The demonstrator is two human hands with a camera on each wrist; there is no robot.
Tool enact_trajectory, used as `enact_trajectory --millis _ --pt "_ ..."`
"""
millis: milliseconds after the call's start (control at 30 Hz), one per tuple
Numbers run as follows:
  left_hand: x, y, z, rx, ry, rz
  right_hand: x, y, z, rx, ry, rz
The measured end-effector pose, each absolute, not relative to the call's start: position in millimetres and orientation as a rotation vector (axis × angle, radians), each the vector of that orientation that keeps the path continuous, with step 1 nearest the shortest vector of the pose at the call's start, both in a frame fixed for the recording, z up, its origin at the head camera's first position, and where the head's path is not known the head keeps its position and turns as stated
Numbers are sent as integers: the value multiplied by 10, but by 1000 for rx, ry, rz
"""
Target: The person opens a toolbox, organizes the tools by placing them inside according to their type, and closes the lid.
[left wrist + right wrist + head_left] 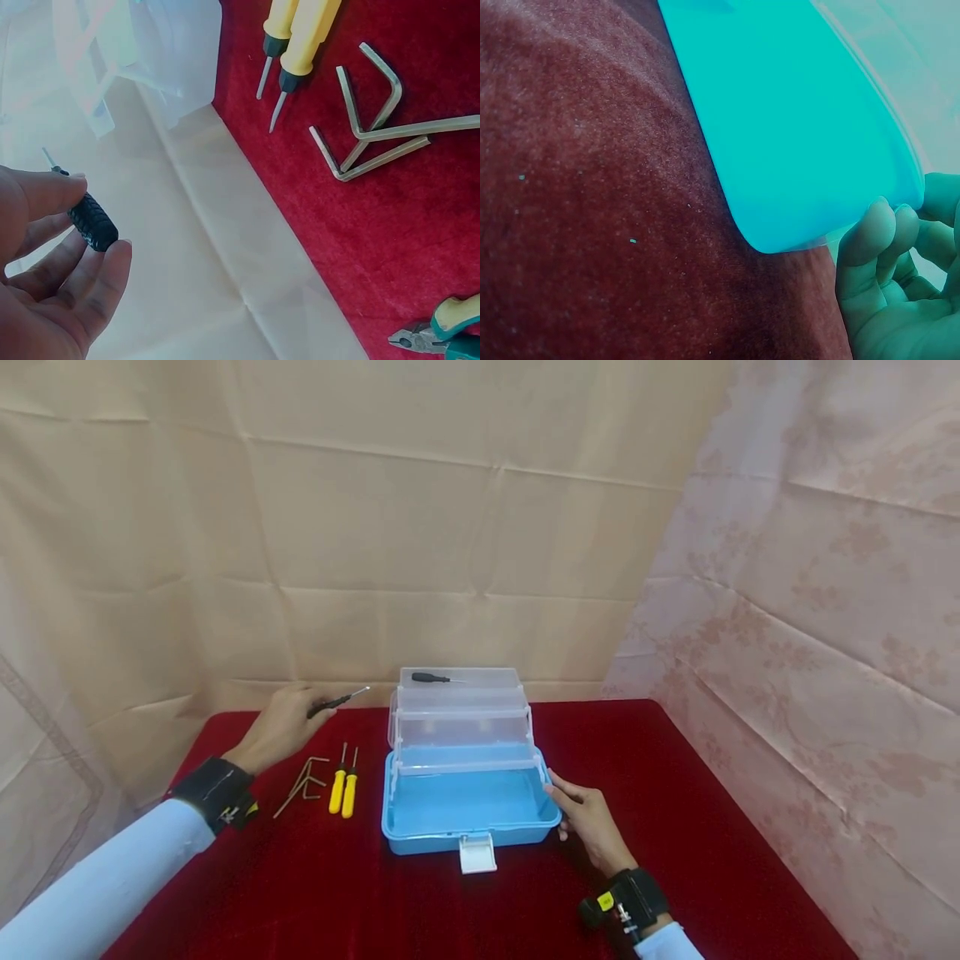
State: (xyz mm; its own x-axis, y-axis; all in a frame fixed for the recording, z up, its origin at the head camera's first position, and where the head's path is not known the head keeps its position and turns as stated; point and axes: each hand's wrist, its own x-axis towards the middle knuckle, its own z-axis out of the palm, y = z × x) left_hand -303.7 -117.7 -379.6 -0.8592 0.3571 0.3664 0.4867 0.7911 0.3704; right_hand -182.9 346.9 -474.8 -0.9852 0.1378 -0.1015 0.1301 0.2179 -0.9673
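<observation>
Left of the centre in the head view, between thumb and curled fingers of the left hand (283,725), one small screwdriver with black ridged handle and thin metal shaft (336,701). Clamped by the handle only, with the shaft free and pointing to the right and a little upward in that frame. In the left wrist view, same grip seen closer: tip directed to the upper left, finger ends pressed on the ridges. Probably the relation of most weight: from these fingers, to the right and lower in the head frame, and well apart, the open light-blue plastic toolbox (426,844). Above its base, stepped toward the back, clear plastic tiers (465,727), at about the height in the frame of the held tool, with the tip turned toward this side. In the uppermost tier, a second black-handled screwdriver (431,677), also with its tip to the right, so with nearly the same long axis. Nearer to the toolbox, the right hand (591,820), in touch with its right side, thumb and fingers closed on the rim near a corner. Below the left hand in the head frame, two yellow-handled screwdrivers (344,789), side by side, tips up, lengthwise almost upright in the frame; just beside them, metal L-shaped hex keys (304,779). At the lower right of the left wrist view, partly cut off, pliers with teal and yellow grips (451,319). Not possible to tell: the height of the held screwdriver above the red velvety cloth (622,760).
</observation>
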Motion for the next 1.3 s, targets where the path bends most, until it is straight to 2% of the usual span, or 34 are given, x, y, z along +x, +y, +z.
enact_trajectory --millis 1300 --pt "-3150 -1034 -3764 -745 -2611 -643 -1816 3466 -4750 -263 -2453 1933"
